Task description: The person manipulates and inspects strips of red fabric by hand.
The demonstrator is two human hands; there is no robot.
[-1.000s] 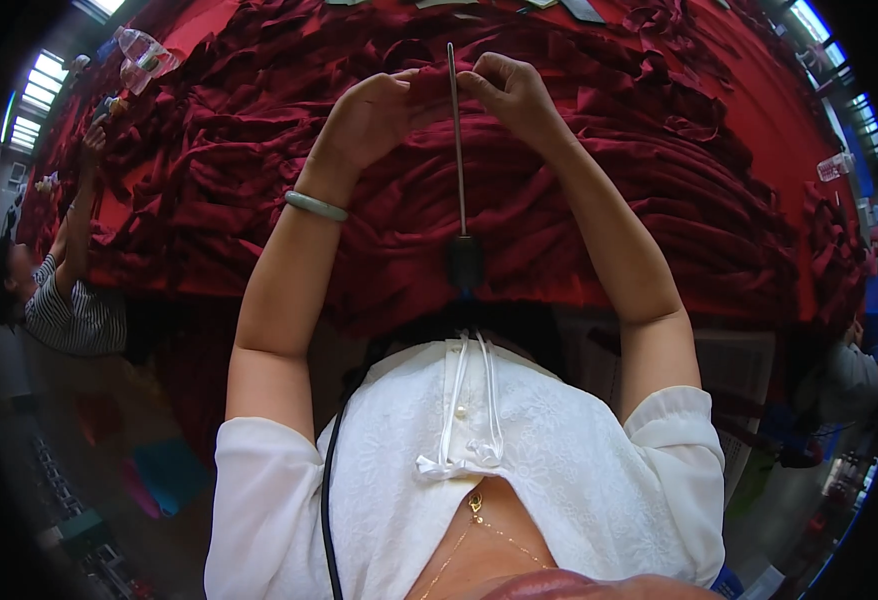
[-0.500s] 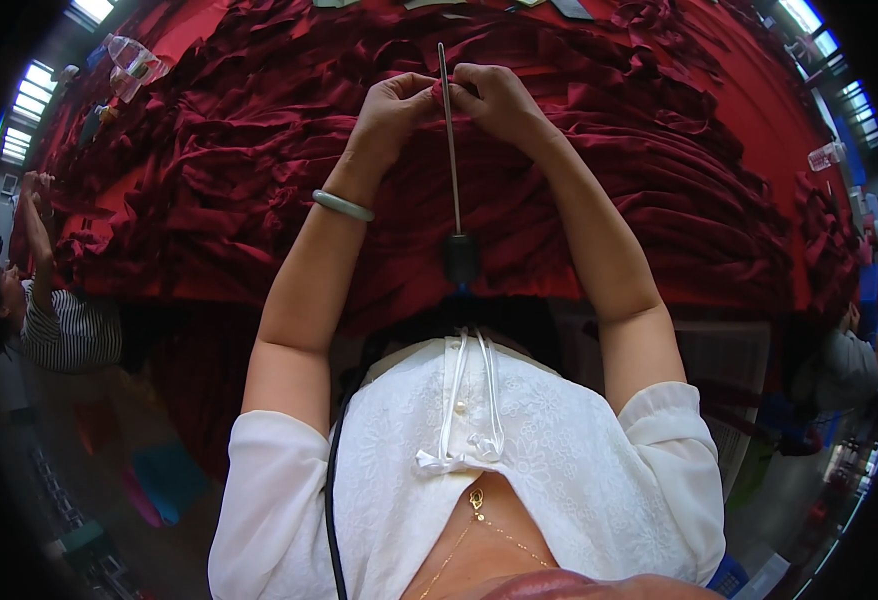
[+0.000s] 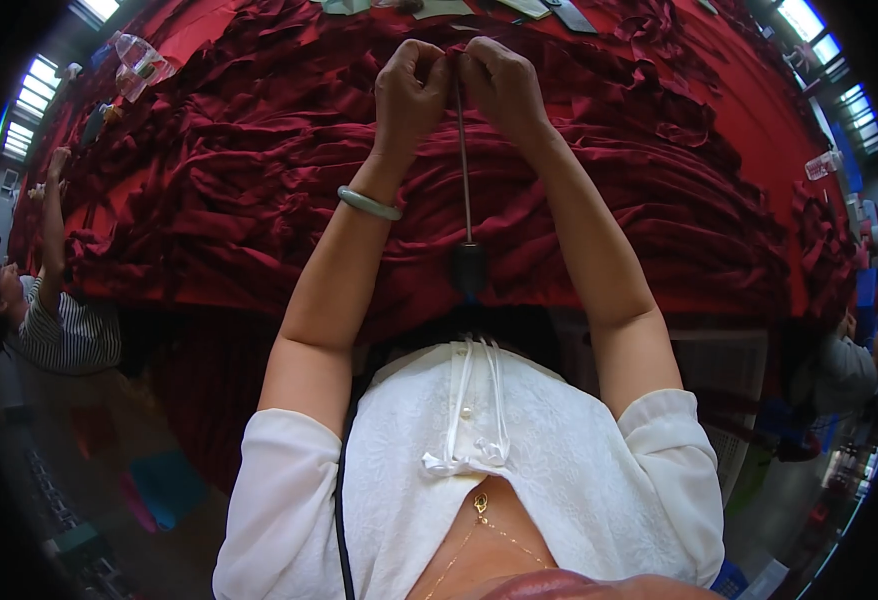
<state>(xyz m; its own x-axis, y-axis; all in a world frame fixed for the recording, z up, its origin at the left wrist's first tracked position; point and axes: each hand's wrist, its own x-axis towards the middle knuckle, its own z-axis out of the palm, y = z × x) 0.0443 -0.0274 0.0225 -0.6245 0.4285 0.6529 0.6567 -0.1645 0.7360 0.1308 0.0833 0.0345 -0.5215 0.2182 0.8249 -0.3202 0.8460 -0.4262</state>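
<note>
A thin metal rod (image 3: 465, 180) rises from a black holder (image 3: 468, 267) at the near edge of the table. At its far end my left hand (image 3: 409, 95) and my right hand (image 3: 500, 88) come together, thumbs and fingertips pinched. Between them shows a small bit of dark red fabric (image 3: 453, 50), right at the rod's tip; the tip itself is hidden by the fingers. Both forearms reach forward on either side of the rod. Underneath spreads a wide heap of dark red cloth (image 3: 289, 190) in loose folds.
Clear plastic bottles stand at the far left (image 3: 142, 66) and right (image 3: 823, 165). Papers and a flat grey object (image 3: 571, 15) lie at the far edge. A person in a striped top (image 3: 64, 325) works at the left; another (image 3: 844, 370) is at the right.
Both hands have moved farther away along the rod, up to its tip, with the small red fabric between them. The person at the left has stretched out an arm.
</note>
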